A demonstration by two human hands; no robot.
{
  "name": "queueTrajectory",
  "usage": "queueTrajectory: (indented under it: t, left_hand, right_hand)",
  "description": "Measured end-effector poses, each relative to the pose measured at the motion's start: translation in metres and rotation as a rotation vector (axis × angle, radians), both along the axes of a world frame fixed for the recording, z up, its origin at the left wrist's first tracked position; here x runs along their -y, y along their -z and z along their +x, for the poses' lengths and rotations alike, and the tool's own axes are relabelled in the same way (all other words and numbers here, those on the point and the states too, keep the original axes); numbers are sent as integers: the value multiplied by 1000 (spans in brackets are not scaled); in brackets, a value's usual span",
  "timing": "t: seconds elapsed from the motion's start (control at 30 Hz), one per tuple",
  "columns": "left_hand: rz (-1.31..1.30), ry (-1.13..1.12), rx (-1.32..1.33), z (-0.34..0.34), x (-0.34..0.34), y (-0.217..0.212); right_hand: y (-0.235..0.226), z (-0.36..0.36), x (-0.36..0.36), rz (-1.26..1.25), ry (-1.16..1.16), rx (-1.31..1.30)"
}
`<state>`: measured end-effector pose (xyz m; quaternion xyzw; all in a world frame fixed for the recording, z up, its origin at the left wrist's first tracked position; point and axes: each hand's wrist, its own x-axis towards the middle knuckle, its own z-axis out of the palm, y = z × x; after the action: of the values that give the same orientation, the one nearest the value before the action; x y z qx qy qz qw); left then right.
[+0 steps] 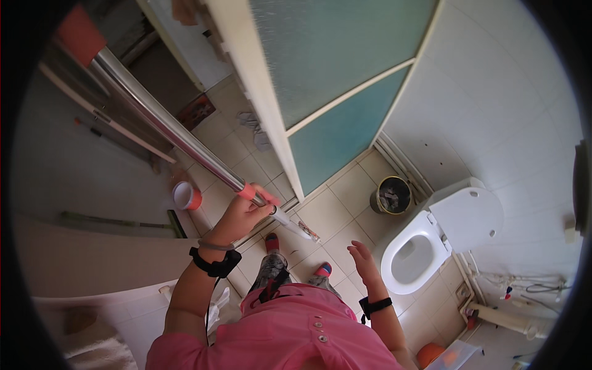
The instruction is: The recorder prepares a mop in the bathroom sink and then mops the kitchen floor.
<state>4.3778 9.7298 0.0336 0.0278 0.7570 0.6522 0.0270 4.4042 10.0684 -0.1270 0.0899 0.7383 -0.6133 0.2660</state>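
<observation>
My left hand is closed around a long shiny metal mop handle with red grip sections. The handle slants from the upper left down to the floor in front of me. Its white lower end meets a small head on the tiles, too small to make out clearly. Nothing is in my right hand, which hangs in the air with its fingers stretched out, left of the white toilet. The toilet's lid is raised.
A dark bucket with things inside stands beside the toilet. Ahead is a frosted-panel door. To the left are a red-and-white bucket and a green-handled floor tool. Grey cloth lies beyond the doorway. Pipes run at lower right.
</observation>
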Motion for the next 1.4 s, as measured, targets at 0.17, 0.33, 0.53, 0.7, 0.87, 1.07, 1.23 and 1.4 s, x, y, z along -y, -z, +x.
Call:
queueTrajectory:
  t: [0.17, 0.33, 0.53, 0.7, 0.87, 1.07, 1.23, 1.4]
  left_hand:
    - [-3, -169, 26, 28, 90, -5]
    - [37, -325, -7, 27, 197, -2]
    - [139, -377, -83, -9, 324, -19]
    - [179, -374, -207, -44, 414, -31]
    - [178, -356, -239, -94, 467, -55]
    - [156, -250, -254, -180, 514, -80]
    - [84, -46, -208, -265, 553, -105]
    - [183, 3, -228, -356, 596, -113]
  right_hand:
    - [8, -27, 94, 17, -295, -31]
    - [9, -62, 227, -12, -473, -90]
    - [14, -116, 396, -145, -583, -139]
    - [6, -150, 519, -76, -590, -423]
    - [-3, -206, 595, 101, -716, -620]
    - [-10, -291, 664, 98, -688, -651]
    - [-2, -355, 706, 15, -667, -619]
    - [-14, -424, 734, 78, -637, -444]
